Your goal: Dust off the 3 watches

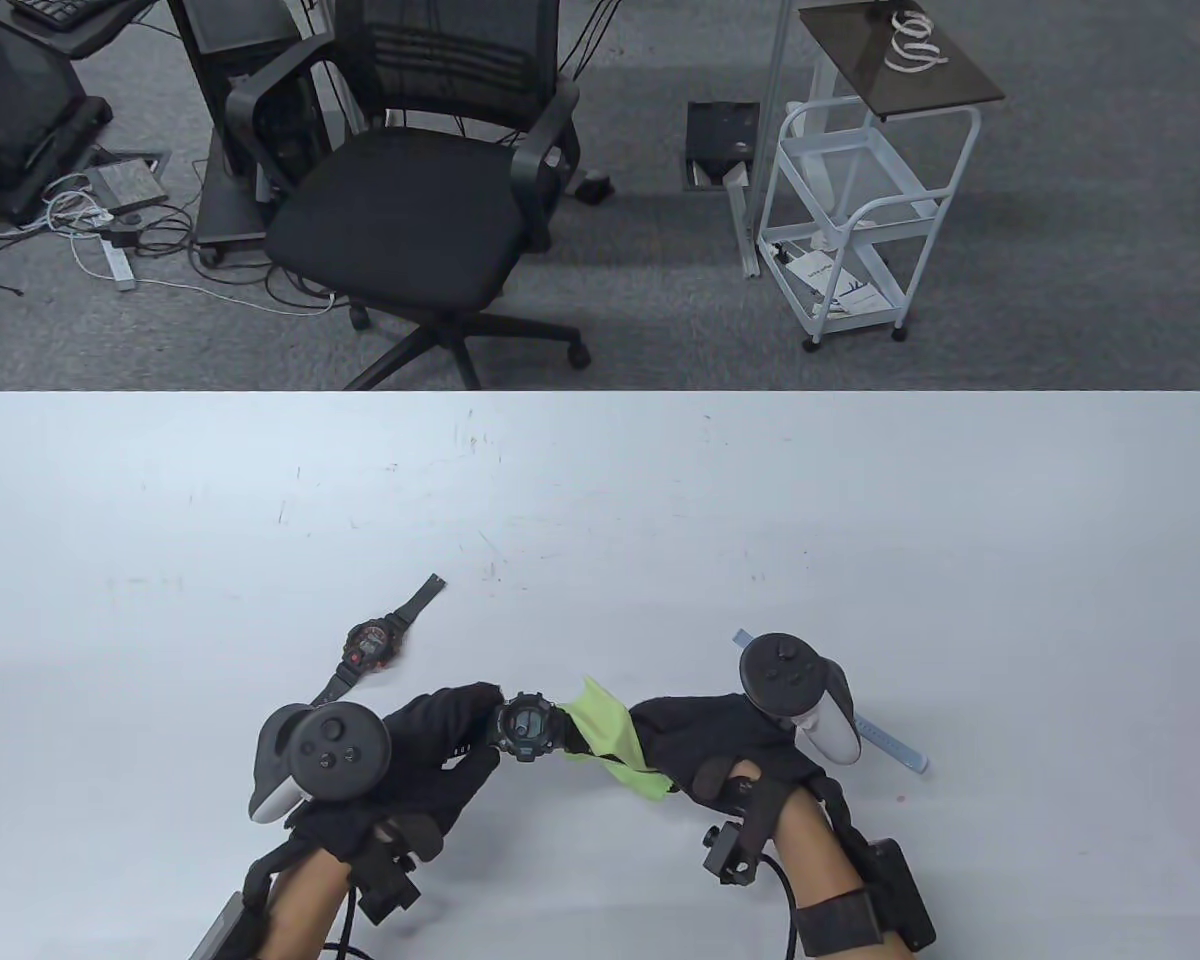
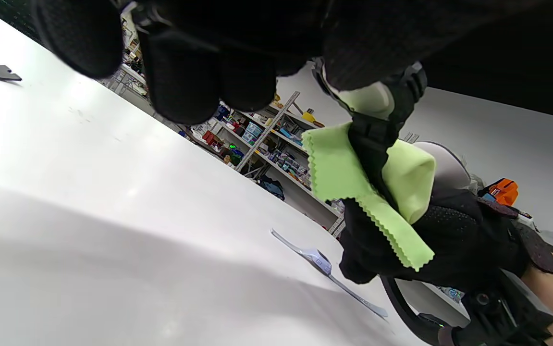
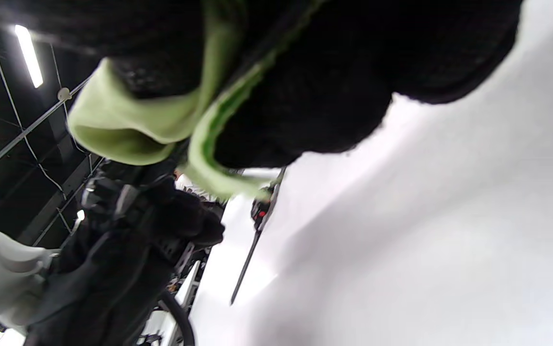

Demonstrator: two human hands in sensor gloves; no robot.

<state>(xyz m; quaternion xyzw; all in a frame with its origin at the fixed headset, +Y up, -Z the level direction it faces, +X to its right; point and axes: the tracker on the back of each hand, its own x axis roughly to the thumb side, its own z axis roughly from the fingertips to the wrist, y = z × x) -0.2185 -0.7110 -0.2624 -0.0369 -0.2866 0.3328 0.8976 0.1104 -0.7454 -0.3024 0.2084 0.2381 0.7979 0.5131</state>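
My left hand (image 1: 455, 735) grips a black digital watch (image 1: 526, 726) above the table, its face up. My right hand (image 1: 695, 745) holds a green cloth (image 1: 610, 745) wrapped round that watch's right strap; in the left wrist view the cloth (image 2: 343, 178) folds around the strap (image 2: 370, 149) below the watch case. A second black watch with a red face (image 1: 370, 643) lies flat on the table behind my left hand, and shows small in the right wrist view (image 3: 260, 211). A light-blue strapped watch (image 1: 885, 745) lies under my right hand, seen flat on the table in the left wrist view (image 2: 322, 263).
The white table (image 1: 860, 520) stretches wide behind the hands. Beyond its far edge stand a black office chair (image 1: 420, 200) and a white cart (image 1: 850, 210) on the grey floor.
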